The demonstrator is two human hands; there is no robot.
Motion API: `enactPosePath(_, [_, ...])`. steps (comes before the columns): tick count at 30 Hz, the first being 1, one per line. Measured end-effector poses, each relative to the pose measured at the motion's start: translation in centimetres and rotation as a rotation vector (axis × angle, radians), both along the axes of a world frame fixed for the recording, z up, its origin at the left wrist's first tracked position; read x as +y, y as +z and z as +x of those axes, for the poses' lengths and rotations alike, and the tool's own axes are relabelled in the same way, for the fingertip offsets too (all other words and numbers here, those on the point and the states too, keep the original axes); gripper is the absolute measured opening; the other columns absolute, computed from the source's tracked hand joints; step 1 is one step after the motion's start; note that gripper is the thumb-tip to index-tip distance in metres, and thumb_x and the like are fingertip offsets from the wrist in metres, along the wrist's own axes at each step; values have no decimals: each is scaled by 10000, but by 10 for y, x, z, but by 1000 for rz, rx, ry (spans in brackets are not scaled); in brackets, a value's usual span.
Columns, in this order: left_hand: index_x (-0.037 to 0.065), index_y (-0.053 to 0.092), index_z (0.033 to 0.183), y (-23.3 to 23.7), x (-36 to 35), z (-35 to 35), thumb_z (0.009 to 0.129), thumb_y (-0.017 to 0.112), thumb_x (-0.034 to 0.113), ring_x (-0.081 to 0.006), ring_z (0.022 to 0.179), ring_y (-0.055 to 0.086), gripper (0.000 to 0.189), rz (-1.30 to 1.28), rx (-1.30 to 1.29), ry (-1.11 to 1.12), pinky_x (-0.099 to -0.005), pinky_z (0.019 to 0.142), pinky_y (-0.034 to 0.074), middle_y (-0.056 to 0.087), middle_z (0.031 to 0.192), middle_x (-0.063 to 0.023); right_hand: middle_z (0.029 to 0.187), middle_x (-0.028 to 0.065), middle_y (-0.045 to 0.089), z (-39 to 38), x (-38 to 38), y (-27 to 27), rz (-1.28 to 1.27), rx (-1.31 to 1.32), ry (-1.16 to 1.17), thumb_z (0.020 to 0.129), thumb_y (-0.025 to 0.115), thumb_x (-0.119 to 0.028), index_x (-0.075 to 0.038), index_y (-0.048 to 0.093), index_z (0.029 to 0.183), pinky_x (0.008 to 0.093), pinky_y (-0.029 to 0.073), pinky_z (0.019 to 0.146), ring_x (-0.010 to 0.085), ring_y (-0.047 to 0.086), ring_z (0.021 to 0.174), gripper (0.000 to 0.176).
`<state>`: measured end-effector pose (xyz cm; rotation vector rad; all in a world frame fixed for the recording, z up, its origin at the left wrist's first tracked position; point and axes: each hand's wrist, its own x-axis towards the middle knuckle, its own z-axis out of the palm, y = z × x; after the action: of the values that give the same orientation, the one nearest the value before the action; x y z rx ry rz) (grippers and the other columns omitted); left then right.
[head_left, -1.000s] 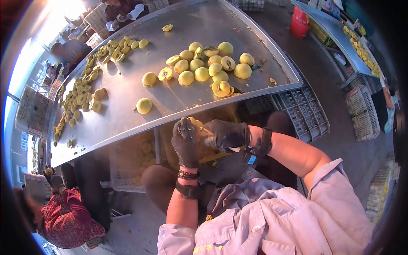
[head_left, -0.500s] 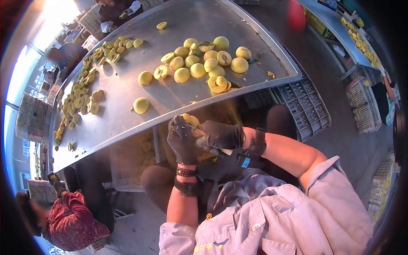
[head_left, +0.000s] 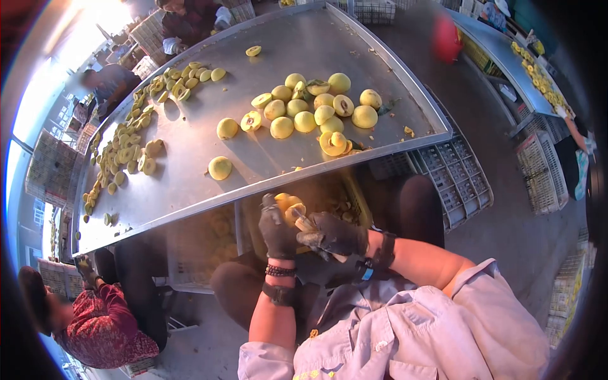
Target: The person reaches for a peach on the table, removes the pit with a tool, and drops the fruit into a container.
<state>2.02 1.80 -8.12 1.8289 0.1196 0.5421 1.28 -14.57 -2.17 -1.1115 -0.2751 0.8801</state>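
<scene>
My left hand (head_left: pixel 277 229), in a dark glove, is closed around a yellow peach (head_left: pixel 290 206) that looks cut open, with its flesh facing my right hand. Also gloved, my right hand (head_left: pixel 337 234) is wrapped round a small hand tool (head_left: pixel 306 224) whose pale part points at the peach. Most of the tool is hidden by the fingers. Both hands are close together over my lap, just below the near edge of the metal table (head_left: pixel 190 209). Whole and halved peaches (head_left: pixel 282 127) lie on the table beyond them.
Many peach halves (head_left: pixel 126 152) spread along the table's left side. Beneath the table edge is a crate (head_left: pixel 362 209) with fruit pieces, and a grey crate (head_left: pixel 453 183) stands to the right. A co-worker in a red patterned top (head_left: pixel 107 326) sits at the left; others work farther back.
The view has shifted, so table and hands appear lower. My right hand has drawn slightly back from the left, and more of the peach and the tool's pale part shows.
</scene>
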Motion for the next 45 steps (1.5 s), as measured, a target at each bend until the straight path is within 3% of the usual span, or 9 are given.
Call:
enactPosePath(3, [26, 570, 1019, 44, 25, -15, 933, 502, 468, -142, 726, 611, 455, -169, -198, 188, -219, 614, 507, 624, 869, -81, 637, 15, 540, 4, -8, 7, 106, 169, 49, 847, 604, -175, -85, 529, 801, 289, 447, 472, 155, 556, 528, 126])
enactPosePath(4, [32, 567, 1030, 62, 34, -20, 926, 508, 475, -156, 699, 626, 458, -1089, -149, -9, -201, 566, 513, 634, 875, -100, 663, 41, 566, 11, -17, -21, -194, -365, 183, 824, 619, -174, -78, 539, 829, 321, 460, 509, 195, 579, 575, 124])
enactPosePath(6, [-16, 555, 1076, 85, 52, -15, 931, 515, 423, -207, 743, 648, 464, -1344, -236, 279, -236, 608, 570, 637, 921, -159, 713, 95, 617, 25, -32, -75, -807, -1429, 418, 778, 648, -171, -64, 560, 884, 385, 486, 582, 273, 624, 668, 174])
enactPosePath(8, [-33, 527, 1132, 51, 84, -7, 940, 503, 406, -232, 832, 643, 480, -1473, -131, 383, -299, 734, 582, 631, 977, -172, 843, 139, 655, 49, -11, 24, -1037, -1293, 541, 721, 653, -150, -63, 601, 1033, 425, 493, 716, 341, 637, 779, 327])
enactPosePath(18, [14, 509, 1142, 79, 21, 2, 944, 514, 386, -189, 818, 629, 421, -954, 162, -22, -239, 593, 488, 623, 999, -133, 1011, 147, 650, 257, 64, 17, -1387, -1403, 182, 862, 534, -207, -97, 614, 1089, 377, 514, 732, 287, 645, 928, 265])
enactPosePath(27, [-9, 460, 1261, 77, 3, 15, 969, 476, 330, -195, 984, 599, 448, -127, -181, 135, -283, 787, 512, 602, 1088, -113, 675, -15, 517, 129, 43, 96, -173, -395, 128, 899, 585, -356, -55, 571, 967, 211, 375, 434, 70, 501, 527, 309])
enactPosePath(35, [42, 527, 1172, 58, 1, -6, 957, 501, 314, -200, 988, 604, 348, -959, 151, -347, -318, 811, 532, 595, 1113, -106, 844, 196, 646, 92, 4, 33, -818, -1828, -165, 847, 581, -265, -42, 587, 1091, 424, 501, 630, 350, 632, 727, 330])
enactPosePath(38, [46, 529, 1170, 77, -11, -3, 947, 511, 341, -195, 981, 606, 370, -1134, 48, -223, -318, 798, 533, 603, 1072, -101, 762, 190, 644, 46, 1, 45, -676, -1500, -307, 850, 563, -276, -28, 559, 1074, 449, 495, 620, 353, 636, 697, 334])
enactPosePath(45, [-18, 500, 1185, 86, -31, -12, 989, 425, 268, -204, 947, 566, 354, -33, -209, -130, -319, 848, 471, 551, 1094, -99, 782, 226, 639, 24, -5, 39, -904, -1214, -184, 810, 591, -227, 29, 517, 1013, 459, 494, 653, 380, 633, 748, 335])
